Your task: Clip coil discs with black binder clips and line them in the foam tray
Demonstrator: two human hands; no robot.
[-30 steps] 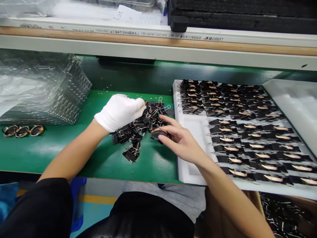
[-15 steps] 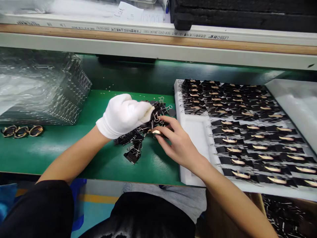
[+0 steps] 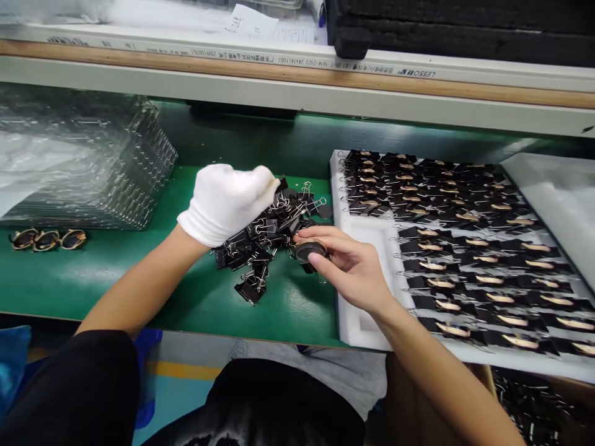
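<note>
My left hand (image 3: 230,201), in a white glove, is closed above the pile of black binder clips (image 3: 253,248). At its fingertips shows the edge of a black binder clip (image 3: 281,184), mostly hidden by the glove. Bare, my right hand (image 3: 351,263) pinches a round dark disc with a gold-coloured rim (image 3: 310,249) between thumb and fingers, just right of the pile. Black clip parts show below this disc; I cannot tell whether they are joined to it. Loose dark discs (image 3: 324,211) lie at the pile's right edge.
On the right, a white foam tray (image 3: 367,325) holds rows of clipped gold-edged pieces (image 3: 486,260). Stacked clear plastic trays (image 3: 111,167) stand at left, behind several round gold-rimmed pieces (image 3: 46,240). A shelf edge (image 3: 232,80) crosses above. More clips fill a box (image 3: 534,402) below right.
My left hand has drawn up and left, away from my right fingers. My right hand has moved slightly right and turned the disc so its dark flat face shows.
</note>
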